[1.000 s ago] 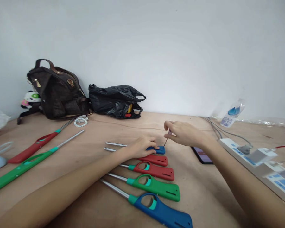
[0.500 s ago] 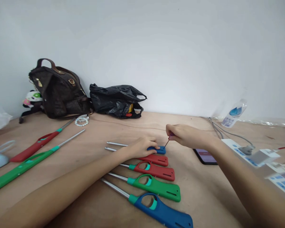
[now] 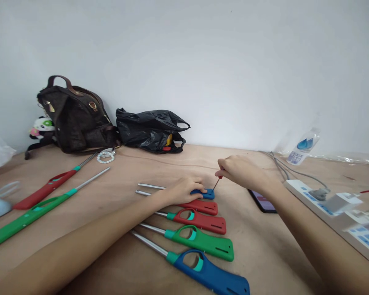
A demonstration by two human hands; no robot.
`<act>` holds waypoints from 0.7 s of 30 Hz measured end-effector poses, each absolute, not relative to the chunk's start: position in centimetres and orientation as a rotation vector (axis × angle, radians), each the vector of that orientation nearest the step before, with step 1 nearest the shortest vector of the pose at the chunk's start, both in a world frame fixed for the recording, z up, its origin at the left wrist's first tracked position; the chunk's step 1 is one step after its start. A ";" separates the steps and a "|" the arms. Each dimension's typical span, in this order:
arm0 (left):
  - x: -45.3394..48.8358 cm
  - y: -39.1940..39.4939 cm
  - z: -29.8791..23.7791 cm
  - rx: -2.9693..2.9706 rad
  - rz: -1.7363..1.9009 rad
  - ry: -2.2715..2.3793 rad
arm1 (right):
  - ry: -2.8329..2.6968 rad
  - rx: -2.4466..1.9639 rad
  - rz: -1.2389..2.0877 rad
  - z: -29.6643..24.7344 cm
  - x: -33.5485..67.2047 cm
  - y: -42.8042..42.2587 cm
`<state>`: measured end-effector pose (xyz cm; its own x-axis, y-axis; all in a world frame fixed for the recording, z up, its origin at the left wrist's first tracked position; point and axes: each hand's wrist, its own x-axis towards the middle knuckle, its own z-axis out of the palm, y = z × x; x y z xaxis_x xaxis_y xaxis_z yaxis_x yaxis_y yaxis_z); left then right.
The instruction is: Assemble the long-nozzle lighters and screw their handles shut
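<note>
Several long-nosed lighters lie in a row on the wooden table (image 3: 258,246). My left hand (image 3: 184,189) is closed over the farthest one, a blue lighter (image 3: 206,194), pressing it down. My right hand (image 3: 241,172) pinches a small red-handled screwdriver (image 3: 217,183) whose tip meets the blue lighter's rear end. Closer to me lie two red lighters (image 3: 203,206) (image 3: 203,220), a green lighter (image 3: 203,242) and another blue lighter (image 3: 209,273).
A red lighter (image 3: 46,189) and a green lighter (image 3: 27,217) lie apart at the left. A brown bag (image 3: 75,119) and a black plastic bag (image 3: 150,130) stand by the wall. A phone (image 3: 262,200), a white power strip (image 3: 329,209) and a bottle (image 3: 303,146) are at the right.
My right hand has twisted slightly around the screwdriver, its knuckles rising a little. My left hand stays on the blue lighter.
</note>
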<state>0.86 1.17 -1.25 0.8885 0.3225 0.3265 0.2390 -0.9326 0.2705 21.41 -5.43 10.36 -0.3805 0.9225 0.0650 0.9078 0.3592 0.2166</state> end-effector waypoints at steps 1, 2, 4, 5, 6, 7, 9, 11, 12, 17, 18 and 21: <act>0.9 1.2 -1.2 2.834 0.549 0.426 | 2.517 1.721 0.373 10.3 21.3 -5.4; 0.9 1.1 -1.2 2.836 0.554 0.425 | 2.539 1.716 0.356 10.3 21.3 -5.4; 0.9 1.1 -1.1 2.843 0.557 0.421 | 2.669 1.655 0.163 10.2 21.5 -5.5; 0.9 1.1 -1.0 2.847 0.554 0.424 | 2.735 1.608 0.036 10.2 21.7 -5.5; 0.9 1.0 -1.0 2.855 0.546 0.430 | 2.789 1.556 -0.071 10.1 21.9 -5.5; 0.9 1.0 -0.9 2.861 0.535 0.441 | 2.822 1.512 -0.132 10.0 22.0 -5.5; 0.9 0.9 -0.8 2.869 0.521 0.463 | 2.831 1.467 -0.095 9.5 22.1 -5.1; 0.9 0.9 -0.7 2.868 0.520 0.466 | 2.801 1.462 0.012 8.9 22.0 -4.5; 0.9 0.9 -0.7 2.866 0.522 0.463 | 2.783 1.464 0.029 8.6 21.9 -4.2; 1.0 0.8 -0.7 2.862 0.521 0.456 | 2.802 1.472 -0.102 7.8 21.8 -3.6; 1.0 0.8 -0.6 2.861 0.524 0.453 | 2.825 1.478 -0.159 7.9 21.9 -3.7; 1.1 0.8 -0.6 2.859 0.537 0.450 | 2.895 1.488 -0.367 8.6 22.5 -4.1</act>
